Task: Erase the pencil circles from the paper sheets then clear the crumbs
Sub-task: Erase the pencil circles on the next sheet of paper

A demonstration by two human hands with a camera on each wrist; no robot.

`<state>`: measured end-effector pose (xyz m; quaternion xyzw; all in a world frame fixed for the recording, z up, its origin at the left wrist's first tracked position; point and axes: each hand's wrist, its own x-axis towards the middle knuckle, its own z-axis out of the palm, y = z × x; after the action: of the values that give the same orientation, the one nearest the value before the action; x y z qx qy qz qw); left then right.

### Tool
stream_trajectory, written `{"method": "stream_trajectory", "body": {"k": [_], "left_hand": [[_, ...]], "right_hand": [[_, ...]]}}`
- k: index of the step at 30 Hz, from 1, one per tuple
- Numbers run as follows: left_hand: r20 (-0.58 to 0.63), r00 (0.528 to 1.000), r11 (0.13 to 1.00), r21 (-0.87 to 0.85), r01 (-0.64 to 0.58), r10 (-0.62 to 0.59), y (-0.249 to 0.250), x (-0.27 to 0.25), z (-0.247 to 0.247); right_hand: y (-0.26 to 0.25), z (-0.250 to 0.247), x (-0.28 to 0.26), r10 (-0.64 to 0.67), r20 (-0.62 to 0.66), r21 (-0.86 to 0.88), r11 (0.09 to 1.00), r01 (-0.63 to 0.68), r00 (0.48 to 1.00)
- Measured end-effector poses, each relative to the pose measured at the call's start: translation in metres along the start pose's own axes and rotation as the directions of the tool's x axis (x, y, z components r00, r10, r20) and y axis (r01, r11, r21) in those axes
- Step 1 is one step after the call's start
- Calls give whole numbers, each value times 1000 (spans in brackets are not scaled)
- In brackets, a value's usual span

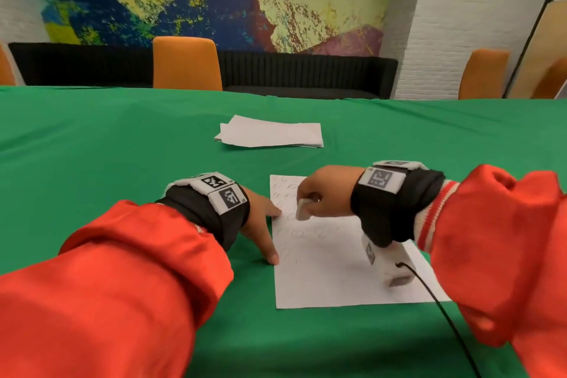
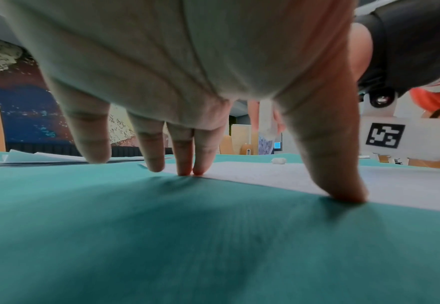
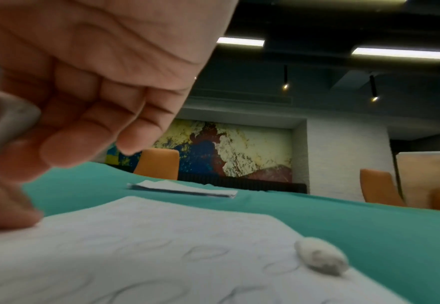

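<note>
A white paper sheet (image 1: 337, 270) with faint pencil circles (image 1: 297, 234) lies on the green tablecloth (image 1: 122, 147). My left hand (image 1: 260, 221) presses spread, straight fingers (image 2: 185, 156) and thumb on the sheet's left edge (image 2: 265, 176). My right hand (image 1: 325, 193) pinches a white eraser (image 1: 303, 209) upright over the sheet's upper left part, its lower end down at the paper. The right wrist view shows the eraser (image 3: 8, 125) held between thumb and curled fingers (image 3: 83, 123), above the circles (image 3: 205, 252) on the sheet (image 3: 161, 236). The eraser (image 2: 268, 121) also shows in the left wrist view.
A stack of paper sheets (image 1: 270, 135) lies farther back on the table, also seen as the stack (image 3: 182, 190). A small white lump (image 3: 319, 259) sits near the sheet's right edge. A black cable (image 1: 445, 316) runs from my right wrist. Orange chairs (image 1: 187, 63) stand behind the table.
</note>
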<state>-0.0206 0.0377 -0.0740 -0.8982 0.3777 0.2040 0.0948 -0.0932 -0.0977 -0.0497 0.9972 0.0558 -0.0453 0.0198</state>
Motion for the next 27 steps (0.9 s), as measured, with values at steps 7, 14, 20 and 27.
{"method": "stream_trajectory", "body": {"k": [7,14,20,27], "left_hand": [[-3,999,999,-23,-40,40,1,-1,2],[18,999,998,-33,-45,45,-1,1,3],[12,1000,999,-30,-29,29,-1,4,5],[1,999,998,-50,-36,36,1,3,6]], "right_hand": [[-24,15,19,-62,99,-72,995,69,993],[-30,21,20,-103,111,-154,981,120,988],[-36,20,17,-174,126,-188,962,196,977],[-38,19,17,-177,136,-162,967,199,975]]}}
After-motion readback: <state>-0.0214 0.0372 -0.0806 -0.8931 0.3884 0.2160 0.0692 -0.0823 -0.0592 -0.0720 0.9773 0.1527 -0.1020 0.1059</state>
